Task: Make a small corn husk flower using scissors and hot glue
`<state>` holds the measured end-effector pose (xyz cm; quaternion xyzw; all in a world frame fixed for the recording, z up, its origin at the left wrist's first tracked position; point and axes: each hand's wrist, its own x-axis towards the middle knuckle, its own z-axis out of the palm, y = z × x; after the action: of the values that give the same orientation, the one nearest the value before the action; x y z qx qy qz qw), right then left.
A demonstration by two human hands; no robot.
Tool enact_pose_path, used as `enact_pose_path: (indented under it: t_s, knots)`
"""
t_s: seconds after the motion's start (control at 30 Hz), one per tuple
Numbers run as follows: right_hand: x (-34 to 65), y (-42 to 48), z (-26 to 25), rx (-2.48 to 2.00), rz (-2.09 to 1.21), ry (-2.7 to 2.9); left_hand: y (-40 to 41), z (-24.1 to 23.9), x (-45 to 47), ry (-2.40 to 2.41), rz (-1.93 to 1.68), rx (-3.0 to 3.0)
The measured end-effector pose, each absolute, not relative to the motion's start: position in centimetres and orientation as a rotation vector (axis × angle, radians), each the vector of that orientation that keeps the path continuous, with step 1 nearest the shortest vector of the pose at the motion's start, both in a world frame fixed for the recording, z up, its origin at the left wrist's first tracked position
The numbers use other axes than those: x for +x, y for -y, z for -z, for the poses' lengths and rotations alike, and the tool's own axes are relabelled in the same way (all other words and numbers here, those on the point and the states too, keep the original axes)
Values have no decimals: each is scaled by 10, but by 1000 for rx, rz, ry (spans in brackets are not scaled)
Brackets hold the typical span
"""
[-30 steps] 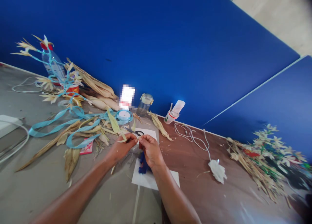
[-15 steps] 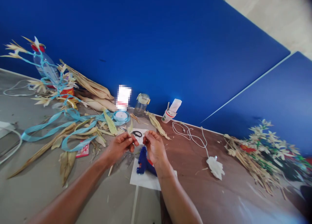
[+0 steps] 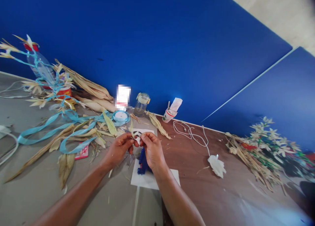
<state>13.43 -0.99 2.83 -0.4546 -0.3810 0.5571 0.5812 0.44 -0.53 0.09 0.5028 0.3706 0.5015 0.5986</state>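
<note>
My left hand (image 3: 122,146) is pinched on a small pale corn husk piece (image 3: 132,131) that pokes up above its fingertips. Close beside it, my right hand (image 3: 152,149) has thumb and forefinger pressed together near the same piece; what they grip is too small to make out. Under the right wrist a blue glue gun (image 3: 142,165) lies on white paper (image 3: 169,180), partly covered by the hand. Behind the fingertips a black ring-shaped item shows in part on another white sheet (image 3: 147,131).
Blue ribbon (image 3: 31,137), its roll (image 3: 121,116) and dried husks (image 3: 65,168) spread over the left. A clear jar (image 3: 142,105), a paper cup (image 3: 169,115) and a white cable (image 3: 192,134) stand or lie along the blue partition (image 3: 172,49). White husk flowers (image 3: 270,134) lie right.
My right hand has moved left and up, so its fingertips now meet those of my left hand. The view has shifted slightly.
</note>
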Motion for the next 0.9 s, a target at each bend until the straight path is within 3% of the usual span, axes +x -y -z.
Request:
enact_pose_path:
  t_s: [0.9]
  knots:
    - [128,14,-29,-1043,-1333,803,8,-11,7,-967,-1181,1130]
